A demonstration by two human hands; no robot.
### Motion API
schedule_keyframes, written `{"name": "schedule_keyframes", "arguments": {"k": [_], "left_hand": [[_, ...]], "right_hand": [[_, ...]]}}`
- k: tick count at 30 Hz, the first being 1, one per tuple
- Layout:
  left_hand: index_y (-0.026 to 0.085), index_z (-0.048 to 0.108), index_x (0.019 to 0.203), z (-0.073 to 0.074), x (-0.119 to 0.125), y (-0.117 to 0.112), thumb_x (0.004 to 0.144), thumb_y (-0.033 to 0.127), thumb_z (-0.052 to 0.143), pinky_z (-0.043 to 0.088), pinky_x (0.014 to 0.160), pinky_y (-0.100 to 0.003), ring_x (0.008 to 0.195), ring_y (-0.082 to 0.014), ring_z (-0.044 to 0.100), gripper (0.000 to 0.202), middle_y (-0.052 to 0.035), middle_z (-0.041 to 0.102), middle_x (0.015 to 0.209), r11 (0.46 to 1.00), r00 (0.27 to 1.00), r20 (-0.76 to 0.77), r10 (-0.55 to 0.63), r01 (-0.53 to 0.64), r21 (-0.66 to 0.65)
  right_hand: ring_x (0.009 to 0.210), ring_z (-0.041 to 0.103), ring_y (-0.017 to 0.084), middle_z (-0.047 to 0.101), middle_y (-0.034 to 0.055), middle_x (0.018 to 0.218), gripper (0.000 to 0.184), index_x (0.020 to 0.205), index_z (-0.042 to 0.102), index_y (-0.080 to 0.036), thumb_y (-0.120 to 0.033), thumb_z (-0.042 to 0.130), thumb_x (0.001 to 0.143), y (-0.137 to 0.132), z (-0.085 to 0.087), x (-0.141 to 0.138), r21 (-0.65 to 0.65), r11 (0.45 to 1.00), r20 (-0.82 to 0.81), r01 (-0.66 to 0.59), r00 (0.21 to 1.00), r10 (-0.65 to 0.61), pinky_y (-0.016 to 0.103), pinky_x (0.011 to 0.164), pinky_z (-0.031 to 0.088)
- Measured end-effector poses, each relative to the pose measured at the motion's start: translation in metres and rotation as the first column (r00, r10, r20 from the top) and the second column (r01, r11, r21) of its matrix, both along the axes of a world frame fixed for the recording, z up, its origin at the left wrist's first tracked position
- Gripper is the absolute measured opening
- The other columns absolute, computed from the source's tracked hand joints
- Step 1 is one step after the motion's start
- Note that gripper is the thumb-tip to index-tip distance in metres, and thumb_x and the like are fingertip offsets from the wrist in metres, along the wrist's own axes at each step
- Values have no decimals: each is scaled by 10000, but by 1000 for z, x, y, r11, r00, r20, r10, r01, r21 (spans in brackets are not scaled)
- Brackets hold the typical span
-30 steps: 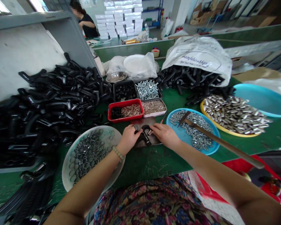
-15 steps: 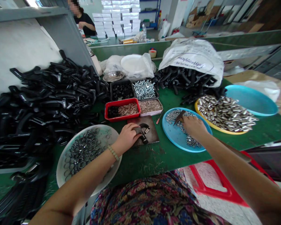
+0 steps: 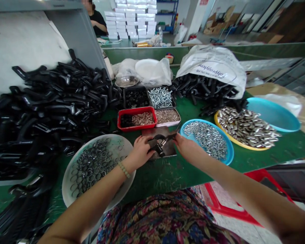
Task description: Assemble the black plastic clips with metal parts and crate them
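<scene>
My left hand (image 3: pixel 141 152) is closed around a black curved plastic handle (image 3: pixel 158 149) above a flat metal plate (image 3: pixel 171 152). A small shiny metal piece sits in the handle's hooked end. In my right hand (image 3: pixel 188 149) are dark pointed tweezers (image 3: pixel 171 136), their tips reaching the handle's hooked end. Whether the tips hold a nut is too small to tell. Close by on the right is a blue tray (image 3: pixel 230 159) of small metal nuts (image 3: pixel 213 140). A whitish bowl (image 3: pixel 66 189) of metal rings (image 3: pixel 91 169) lies under my left forearm.
Behind the plate stand a red bin (image 3: pixel 137 128) of screws and black parts, a pale bin (image 3: pixel 179 122), and a bin of silver bolts (image 3: pixel 161 97). Black handles (image 3: pixel 53 105) pile up at left. A yellow tray (image 3: pixel 259 147) holds metal barrels. Another person (image 3: pixel 98 23) is beyond.
My right hand has moved left with the tweezers, from the tray of nuts to the black handle. My left hand still holds the handle over the plate. The view has shifted slightly.
</scene>
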State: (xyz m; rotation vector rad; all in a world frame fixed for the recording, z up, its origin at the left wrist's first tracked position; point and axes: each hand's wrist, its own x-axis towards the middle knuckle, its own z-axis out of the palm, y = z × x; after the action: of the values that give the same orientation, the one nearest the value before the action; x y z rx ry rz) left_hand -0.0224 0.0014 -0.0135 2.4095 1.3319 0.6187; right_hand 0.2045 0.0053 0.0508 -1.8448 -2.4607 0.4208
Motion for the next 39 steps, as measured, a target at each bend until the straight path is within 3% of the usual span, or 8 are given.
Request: {"name": "schedule_keyframes", "arguments": {"k": [8, 14, 17, 21, 25, 32, 35, 39], "left_hand": [[186, 400, 1282, 3, 3, 1, 697, 211, 713, 330, 1032, -458, 1170, -256, 473, 664, -89, 558, 1207, 990, 986, 113, 124, -115, -83], [225, 495, 1265, 11, 10, -14, 827, 234, 571, 382, 922, -468, 1110, -286, 468, 445, -97, 563, 1158, 1000, 972, -235, 4, 1, 23], [197, 440, 1310, 13, 14, -16, 832, 245, 563, 393, 912, -449, 1107, -284, 476, 496, -108, 563, 1158, 1000, 968, -250, 19, -12, 27], [180, 297, 1372, 12, 11, -11, 696, 380, 719, 260, 1058, -509, 1228, -319, 413, 822, -130, 497, 1285, 979, 975, -89, 204, -203, 25], [180, 238, 1365, 5, 6, -5, 681, 293, 735, 349, 1016, -470, 1136, -272, 517, 853, -95, 582, 1176, 968, 970, 43, 238, -233, -92], [150, 315, 1341, 8, 6, -5, 686, 292, 732, 392, 981, -449, 1129, -278, 502, 789, -120, 568, 1192, 970, 974, 19, 228, -225, -91], [185, 482, 1250, 11, 9, -10, 738, 311, 685, 351, 992, -503, 1205, -330, 409, 566, -128, 502, 1276, 986, 977, -133, 169, -168, 19], [178, 505, 1255, 13, 14, -16, 865, 168, 477, 428, 895, -426, 1043, -259, 505, 392, -114, 575, 1118, 1000, 966, -258, 4, -9, -17]], "right_hand": [[635, 627, 178, 672, 89, 867, 249, 1063, 505, -171, -297, 329, 938, 2, -3, -21, 39, 991, -42, -124, 991, 126, 259, 508, 307], [685, 650, 242, 647, 137, 1028, 332, 1107, 485, -174, -375, 271, 952, 13, -21, 68, 226, 930, 133, 291, 936, -325, 305, 530, 380], [735, 655, 270, 643, 154, 1046, 321, 1100, 488, -168, -366, 290, 944, 10, -23, 90, 248, 904, 122, 348, 915, -386, 330, 565, 411], [787, 655, 251, 675, 131, 924, 276, 1043, 500, -166, -330, 299, 949, -4, -11, 53, 196, 958, -88, 207, 977, -193, 310, 621, 425], [672, 638, 197, 669, 86, 870, 230, 986, 511, -187, -313, 323, 946, -6, 6, -3, 124, 987, -134, -100, 984, 116, 270, 539, 365], [642, 632, 183, 679, 71, 837, 209, 1002, 503, -190, -294, 332, 941, 5, 2, -20, 77, 980, -68, -186, 979, 192, 257, 502, 314], [678, 642, 195, 679, 72, 898, 267, 1083, 486, -206, -363, 311, 956, 9, -9, 17, 114, 993, -21, -11, 1000, 14, 267, 524, 345], [685, 632, 234, 643, 115, 1020, 339, 1151, 481, -186, -382, 285, 957, 19, -32, 91, 264, 916, 181, 301, 918, -353, 306, 535, 377]]}}
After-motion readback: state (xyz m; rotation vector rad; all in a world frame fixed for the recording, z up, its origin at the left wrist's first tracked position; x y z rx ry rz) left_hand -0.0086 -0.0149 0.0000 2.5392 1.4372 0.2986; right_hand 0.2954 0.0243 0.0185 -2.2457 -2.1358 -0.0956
